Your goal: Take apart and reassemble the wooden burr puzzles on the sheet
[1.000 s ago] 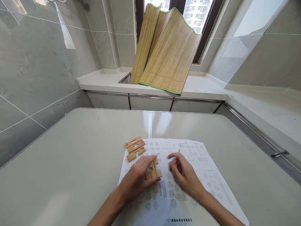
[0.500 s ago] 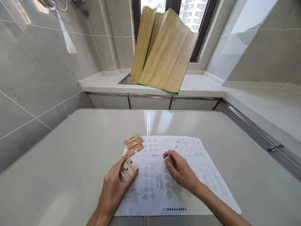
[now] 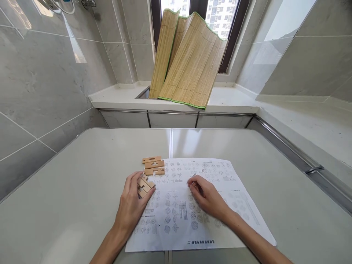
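A cluster of notched, pale wooden pieces [image 3: 145,186] lies side by side in the left hand [image 3: 131,200], near the far left part of a large white printed paper sheet [image 3: 176,205]. The left hand's grip is closed on the cluster, the thumb at its near right side and the fingers along its far left side.

Just beyond are three flat, brown wooden slats with cutouts [image 3: 154,171], lined up one behind another over the sheet's far left corner. The right hand [image 3: 206,194] rests over the sheet to the right, its grip curled with thumb and forefinger close together; whether they pinch anything, I cannot tell.

The sheet lies on a glossy, off-white counter [image 3: 82,190]. Behind it, a folded, tan bamboo mat with green edging [image 3: 192,62] stands tilted on a white ledge [image 3: 233,97] before a dark-framed window [image 3: 233,40].
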A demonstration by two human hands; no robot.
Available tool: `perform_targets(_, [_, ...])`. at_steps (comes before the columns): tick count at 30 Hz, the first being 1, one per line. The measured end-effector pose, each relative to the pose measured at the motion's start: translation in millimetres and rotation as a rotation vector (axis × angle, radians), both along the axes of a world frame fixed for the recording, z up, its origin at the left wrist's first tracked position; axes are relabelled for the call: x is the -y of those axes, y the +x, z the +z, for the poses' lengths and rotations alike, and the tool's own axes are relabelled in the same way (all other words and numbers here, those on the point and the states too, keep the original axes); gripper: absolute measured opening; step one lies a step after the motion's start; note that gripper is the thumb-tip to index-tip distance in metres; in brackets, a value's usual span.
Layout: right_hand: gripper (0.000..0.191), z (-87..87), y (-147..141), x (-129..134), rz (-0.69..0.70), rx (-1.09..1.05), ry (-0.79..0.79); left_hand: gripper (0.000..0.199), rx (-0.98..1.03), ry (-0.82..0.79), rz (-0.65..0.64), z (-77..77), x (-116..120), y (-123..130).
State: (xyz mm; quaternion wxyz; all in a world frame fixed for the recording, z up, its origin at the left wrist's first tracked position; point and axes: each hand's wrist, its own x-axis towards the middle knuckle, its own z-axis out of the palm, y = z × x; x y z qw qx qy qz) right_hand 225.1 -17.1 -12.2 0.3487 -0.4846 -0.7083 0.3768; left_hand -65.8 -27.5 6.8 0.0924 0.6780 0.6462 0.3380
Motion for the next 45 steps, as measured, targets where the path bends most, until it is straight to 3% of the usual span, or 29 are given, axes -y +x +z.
perform_targets(3, [0.014,-0.8,1,0,0.010,-0.006,-0.006,0.065,0.118,-0.044,0.084,0.8,-16,0])
perform_targets(7, [0.015,-1.2,1,0,0.011,-0.005,-0.004,0.053,0.335,-0.010,0.237,-2.2,-64,-15])
perform_targets(11, [0.015,-1.1,1,1,0.005,-0.004,-0.003,0.046,0.364,0.016,0.255,-6.4,-117,-38])
perform_targets(14, [0.015,-1.3,1,0,0.003,-0.001,-0.005,0.042,0.339,-0.010,0.205,-7.3,-137,-49])
perform_targets(28, [0.021,-1.6,0,-2,-0.005,0.024,-0.016,0.035,0.099,-0.110,-0.012,-2.7,-130,-43])
perform_targets(41, [0.022,0.2,-1,-3,-0.006,0.023,-0.043,0.033,0.064,-0.116,-0.062,-3.2,-130,-42])
perform_targets(45, [0.022,1.6,-2,-2,0.000,0.027,-0.043,0.034,0.023,-0.116,-0.127,3.2,-130,-39])
